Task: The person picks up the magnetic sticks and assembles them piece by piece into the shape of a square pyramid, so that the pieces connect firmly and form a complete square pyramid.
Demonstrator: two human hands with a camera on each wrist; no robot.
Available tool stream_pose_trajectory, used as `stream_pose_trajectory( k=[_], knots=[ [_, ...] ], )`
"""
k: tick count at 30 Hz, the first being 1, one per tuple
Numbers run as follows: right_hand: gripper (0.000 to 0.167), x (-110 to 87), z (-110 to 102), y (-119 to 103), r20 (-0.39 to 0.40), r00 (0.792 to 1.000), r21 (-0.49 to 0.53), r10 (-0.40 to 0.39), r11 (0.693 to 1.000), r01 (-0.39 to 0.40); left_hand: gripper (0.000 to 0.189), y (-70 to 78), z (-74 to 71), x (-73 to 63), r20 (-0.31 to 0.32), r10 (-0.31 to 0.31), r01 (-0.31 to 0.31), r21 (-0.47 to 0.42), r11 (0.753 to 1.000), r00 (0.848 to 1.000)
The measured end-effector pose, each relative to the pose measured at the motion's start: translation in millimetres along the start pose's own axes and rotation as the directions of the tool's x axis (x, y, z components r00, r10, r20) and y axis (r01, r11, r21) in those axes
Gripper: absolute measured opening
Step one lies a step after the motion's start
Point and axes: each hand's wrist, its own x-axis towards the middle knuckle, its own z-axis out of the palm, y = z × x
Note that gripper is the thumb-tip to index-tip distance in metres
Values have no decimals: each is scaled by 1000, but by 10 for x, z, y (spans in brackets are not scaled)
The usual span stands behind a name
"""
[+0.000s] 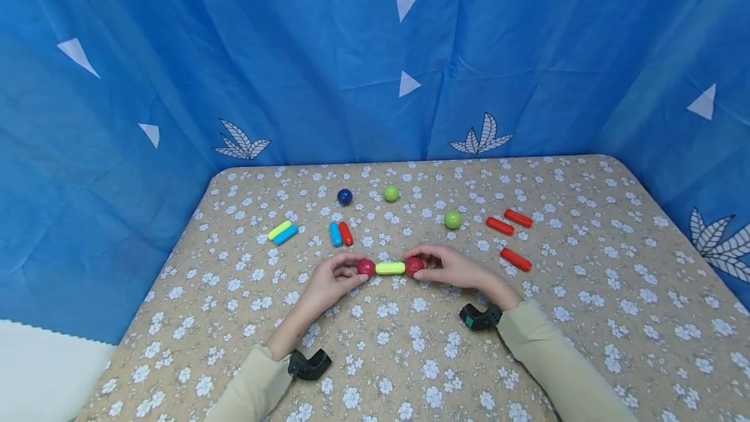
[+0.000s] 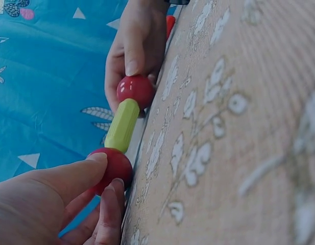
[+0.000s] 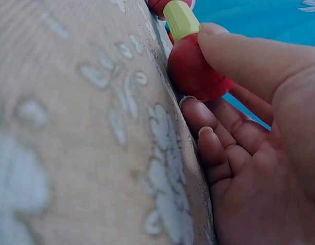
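Note:
Between my hands lies a yellow-green ridged rod [image 1: 390, 268] with a red ball at each end, the three in one line. My left hand [image 1: 333, 282] pinches the left red ball [image 1: 366, 268] between thumb and fingers. With thumb and fingertips, my right hand [image 1: 448, 267] grips the right red ball [image 1: 414, 266]. In the left wrist view the rod [image 2: 122, 126] touches both balls. Close up in the right wrist view, the thumb presses on the near red ball [image 3: 195, 69], and fingers curl beneath it.
Behind the hands are a dark blue ball [image 1: 345, 197], green balls [image 1: 391, 193], and a blue rod [image 1: 335, 234] beside a red rod [image 1: 346, 234]. A yellow rod [image 1: 279, 230] and blue rod [image 1: 286, 235] lie left. Red rods [image 1: 515, 259] lie right on the flowered cloth [image 1: 445, 370].

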Motion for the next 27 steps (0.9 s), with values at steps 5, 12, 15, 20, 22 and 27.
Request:
stream_pose_trajectory(
  k=[5,12,15,20,22,27],
  knots=[
    [39,10,-12,-15,-52,999,-6,13,1000,-13,31,-3,-7,1,-8,14,-14,4,1000,1000],
    [38,39,-25,-17,-134,991,10,31,1000,-29,31,23,-34,-6,-10,19,-19,1,1000,1000],
    [38,38,-40,-24,-137,990,2,38,999,-38,32,93,-37,-28,-19,19,-20,-4,1000,1000],
    [37,-26,-86,-51,-119,992,-60,53,996,-60,34,265,-12,-57,-33,45,-44,25,999,998],
    [36,-66,-101,-55,-107,992,-74,60,995,-68,35,239,8,-15,-38,54,-52,47,998,998],
    [34,-157,-83,-74,-73,995,-87,67,994,-73,37,64,49,161,-54,54,-49,83,995,997]
  ],
)
